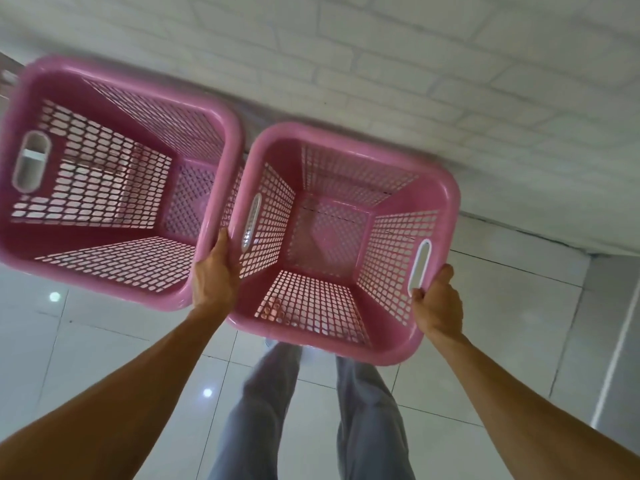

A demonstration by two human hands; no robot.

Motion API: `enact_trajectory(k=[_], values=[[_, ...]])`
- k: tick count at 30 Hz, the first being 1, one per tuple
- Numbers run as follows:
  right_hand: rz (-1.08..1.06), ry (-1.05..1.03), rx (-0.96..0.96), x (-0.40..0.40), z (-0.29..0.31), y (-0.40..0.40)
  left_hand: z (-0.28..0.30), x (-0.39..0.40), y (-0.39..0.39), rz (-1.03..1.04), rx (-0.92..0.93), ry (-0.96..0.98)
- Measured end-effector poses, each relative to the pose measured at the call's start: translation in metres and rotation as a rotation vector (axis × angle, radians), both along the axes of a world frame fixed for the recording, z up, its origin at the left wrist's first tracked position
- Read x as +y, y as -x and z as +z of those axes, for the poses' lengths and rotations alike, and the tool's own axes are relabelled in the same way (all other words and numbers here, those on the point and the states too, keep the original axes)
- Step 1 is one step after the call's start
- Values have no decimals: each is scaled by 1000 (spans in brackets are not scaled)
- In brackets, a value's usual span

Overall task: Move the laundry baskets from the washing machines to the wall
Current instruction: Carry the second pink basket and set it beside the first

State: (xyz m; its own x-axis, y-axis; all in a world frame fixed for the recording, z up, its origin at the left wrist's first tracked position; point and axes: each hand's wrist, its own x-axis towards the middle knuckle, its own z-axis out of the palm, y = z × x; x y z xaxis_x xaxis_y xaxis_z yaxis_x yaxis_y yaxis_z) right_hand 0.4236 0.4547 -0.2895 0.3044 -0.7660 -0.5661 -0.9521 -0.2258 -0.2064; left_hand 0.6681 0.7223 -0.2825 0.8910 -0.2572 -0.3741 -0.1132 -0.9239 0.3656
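A: Two pink laundry baskets side by side below the camera, both open-topped and both showing bare mesh floors. The left basket (pixel 114 181) sits close against the white brick wall (pixel 450 81), its far rim right at the base of it.

B: And the right basket (pixel 343 244)?

A: Just beside the left one, rims touching or very nearly so along the middle. It's turned a little, one corner toward the wall, the near corner out over the person's legs (pixel 311 410).

B: Hands?

A: The left hand (pixel 214 275) has its grip closed on the right basket's left rim, fingers tucked down into the narrow gap between the two baskets, beside the white-edged handle slot there. The right hand (pixel 438 306) has its grip closed on the same basket's right rim, just below the other handle slot, thumb on top of the rim.

B: So both hands on one basket.

A: That's how it reads. The left basket has nobody holding it. Whether the right basket is resting on the floor or held a touch above it, I can't tell from this angle.

B: What's underneath?

A: Glossy pale floor tiles (pixel 104 341) with ceiling lights reflected in them, and grey trousers below the basket. Both forearms are bare and reach straight forward.
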Motion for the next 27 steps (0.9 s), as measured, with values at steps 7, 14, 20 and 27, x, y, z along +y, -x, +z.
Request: enact_trajectory(k=[7, 14, 20, 27], values=[[-4, 20, -26, -8, -9, -4, -2, -8, -5, -11, 23, -70], [-42, -105, 35, -4, 20, -11, 28, -17, -4, -141, 47, 0], [63, -168, -4, 53, 98, -13, 94, -16, 31, -206, 167, 81], [-45, -191, -132, 125, 185, 18, 182, -3, 88, -487, 214, 126]])
